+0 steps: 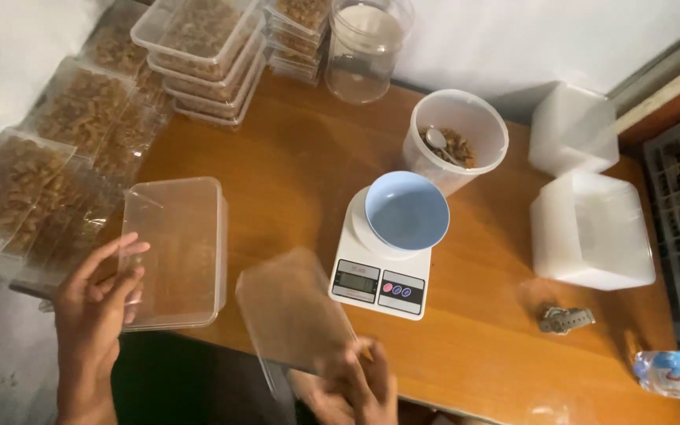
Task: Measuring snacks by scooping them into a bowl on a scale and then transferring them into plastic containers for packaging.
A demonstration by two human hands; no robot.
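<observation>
My left hand (96, 303) grips the near left corner of an empty clear plastic container (175, 252) that rests on the wooden table (293, 157). My right hand (352, 386) holds a clear plastic lid (293, 311) by its near edge, tilted and blurred, just right of the container. Beside the lid stands a white kitchen scale (375, 279) with an empty light blue bowl (407, 211) on its platform.
A round tub (458, 130) with brown snack and a spoon stands behind the scale. Filled boxes (202, 55), filled bags (49, 165) and a clear jar (366, 47) sit at the back left. Stacks of empty containers (592, 228), a wristwatch (567, 319) and a bottle (674, 374) lie right.
</observation>
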